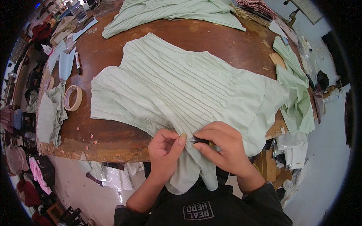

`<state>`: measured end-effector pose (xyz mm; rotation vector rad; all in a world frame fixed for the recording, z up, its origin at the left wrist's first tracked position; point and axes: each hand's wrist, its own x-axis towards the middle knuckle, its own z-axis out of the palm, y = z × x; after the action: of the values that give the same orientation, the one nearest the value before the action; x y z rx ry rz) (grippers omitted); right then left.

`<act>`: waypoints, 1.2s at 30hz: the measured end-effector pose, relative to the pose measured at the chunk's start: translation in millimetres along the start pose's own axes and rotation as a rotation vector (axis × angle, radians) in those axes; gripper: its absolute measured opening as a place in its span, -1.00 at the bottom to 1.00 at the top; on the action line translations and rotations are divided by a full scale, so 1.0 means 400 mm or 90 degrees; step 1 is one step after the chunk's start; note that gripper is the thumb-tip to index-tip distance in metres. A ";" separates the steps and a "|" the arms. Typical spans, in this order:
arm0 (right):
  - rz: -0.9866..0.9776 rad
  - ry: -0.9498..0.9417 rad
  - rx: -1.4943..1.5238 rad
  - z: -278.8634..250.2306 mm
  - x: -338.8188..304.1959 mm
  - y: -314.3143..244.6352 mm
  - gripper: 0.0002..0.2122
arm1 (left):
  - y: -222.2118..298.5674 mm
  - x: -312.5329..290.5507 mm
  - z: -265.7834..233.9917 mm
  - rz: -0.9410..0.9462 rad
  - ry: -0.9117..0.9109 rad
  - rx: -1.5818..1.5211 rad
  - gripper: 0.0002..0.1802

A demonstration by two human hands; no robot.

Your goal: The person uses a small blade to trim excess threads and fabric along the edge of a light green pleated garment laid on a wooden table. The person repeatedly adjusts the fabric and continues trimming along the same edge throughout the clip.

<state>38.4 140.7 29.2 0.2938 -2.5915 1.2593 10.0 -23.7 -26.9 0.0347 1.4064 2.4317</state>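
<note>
A pale green pleated garment lies spread over the table, its lower part hanging off the near edge toward me. My left hand is closed at the near edge, pinching a fold of the garment between thumb and fingers. Just to its right, my right hand grips a small black-handled tool with a light metal tip. The tip meets the cloth close to my left thumb. Fingers hide most of the tool, so I cannot tell its exact kind.
The brown wooden table holds a tape roll, a marker and folded pale cloth at left. More green fabric lies at the far side, and another piece drapes over the right edge. Checked cloth is stacked far right.
</note>
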 end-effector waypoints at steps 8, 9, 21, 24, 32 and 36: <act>-0.042 0.031 -0.017 0.013 -0.004 0.005 -0.81 | -0.002 -0.001 -0.002 -0.005 -0.020 -0.020 -0.90; -0.043 0.032 -0.021 0.013 -0.005 0.006 -0.81 | -0.002 -0.001 -0.002 -0.008 -0.020 -0.020 -0.90; 0.025 0.039 0.011 -0.002 -0.003 -0.024 -0.75 | 0.001 -0.007 0.000 0.009 -0.013 0.011 -0.87; -0.043 -0.008 -0.037 -0.010 0.002 -0.012 -0.69 | 0.009 -0.007 0.002 0.012 -0.014 0.019 -0.83; -0.193 0.112 -0.090 0.044 0.004 0.053 -0.73 | 0.008 -0.009 0.027 0.071 0.002 -0.014 -0.64; -0.200 0.127 -0.167 0.043 -0.009 0.048 -0.73 | 0.009 -0.014 0.036 0.100 -0.005 0.027 -0.66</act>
<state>34.1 138.8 3.6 0.4744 -2.3868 0.7899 16.8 -15.1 -15.7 0.1719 1.5033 2.5233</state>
